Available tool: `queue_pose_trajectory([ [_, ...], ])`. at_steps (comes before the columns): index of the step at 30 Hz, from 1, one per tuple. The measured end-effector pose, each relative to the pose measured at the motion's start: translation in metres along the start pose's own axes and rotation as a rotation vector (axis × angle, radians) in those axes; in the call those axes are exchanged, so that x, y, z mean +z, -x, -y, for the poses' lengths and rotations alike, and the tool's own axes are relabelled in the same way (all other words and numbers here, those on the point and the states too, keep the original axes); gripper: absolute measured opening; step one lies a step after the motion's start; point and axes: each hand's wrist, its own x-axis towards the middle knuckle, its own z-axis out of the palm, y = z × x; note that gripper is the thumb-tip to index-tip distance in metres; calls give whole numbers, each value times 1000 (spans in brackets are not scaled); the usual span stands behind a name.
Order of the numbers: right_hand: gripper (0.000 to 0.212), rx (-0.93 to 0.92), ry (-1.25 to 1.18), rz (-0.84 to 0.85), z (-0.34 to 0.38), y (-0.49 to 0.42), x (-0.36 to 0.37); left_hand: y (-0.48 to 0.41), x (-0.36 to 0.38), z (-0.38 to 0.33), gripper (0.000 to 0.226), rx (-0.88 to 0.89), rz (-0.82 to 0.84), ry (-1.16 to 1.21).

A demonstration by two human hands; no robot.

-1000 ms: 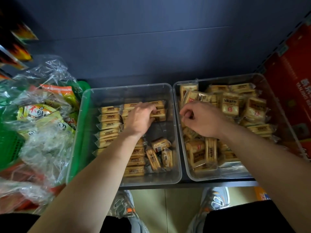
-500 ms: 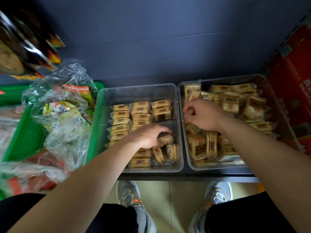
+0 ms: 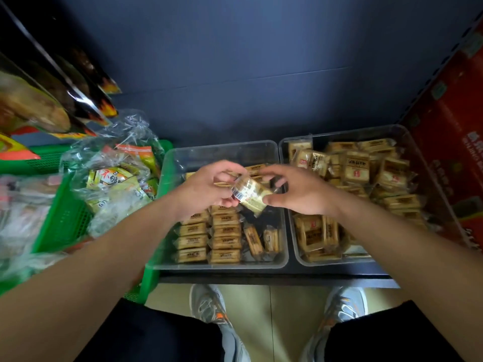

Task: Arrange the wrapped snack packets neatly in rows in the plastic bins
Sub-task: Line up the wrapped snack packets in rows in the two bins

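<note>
Nearest the camera, the person's grey shoes [image 3: 209, 307] stand on the floor below the shelf edge. On the shelf sit two clear bins side by side. The left bin [image 3: 222, 267] holds tidy rows of packets [image 3: 206, 239] along its left and middle, with two loose packets [image 3: 257, 240] lying askew in the bare right strip. The right bin [image 3: 337, 263] holds an unsorted heap [image 3: 366, 168].

Above the left bin the hands are together on one packet [image 3: 248, 194]. The left hand [image 3: 206, 188] pinches its left end, and the right hand [image 3: 300, 192] pinches its right end with the thumb under and the fingers over. The packet is tilted and clear of the rows below.

The step looks like turning a single packet to match the rows. The next move probably calls for levelling it, label up, and setting it down at the head of the unfinished right-hand column without knocking its neighbours.

A green basket [image 3: 65, 212] of bagged snacks lies to the left, a red box [image 3: 449, 126] to the right, and a dark panel [image 3: 248, 74] stands behind.

Half a second ago the hands were apart: the left one reached low among the loose packets, and the right one was curled over the right bin's near corner. They have since met over the left bin, and one of the three loose packets is gone from the floor of that bin.
</note>
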Motion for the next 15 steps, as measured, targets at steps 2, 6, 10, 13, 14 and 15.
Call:
queue_pose_trajectory([
  [2, 49, -10, -93, 75, 5, -1, 2, 16, -7, -4, 47, 22, 66, 223],
  [6, 35, -25, -208, 34, 12, 0, 0, 27, -3, -1, 53, 60, -12, 280],
  [10, 30, -13, -273, -45, 15, 1, 0, 25, 7, -6, 40, 96, -156, 165],
  [13, 32, 68, -438, 60, 15, -1, -1, 21, 5, -8, 39, 149, -112, 105],
  [14, 33, 100, -477, 74, 14, -3, -1, 19, 4, -10, 38, 165, -95, 36],
  [15, 31, 120, -496, 71, 12, -5, -2, 18, 3, -11, 36, 173, -76, -27],
])
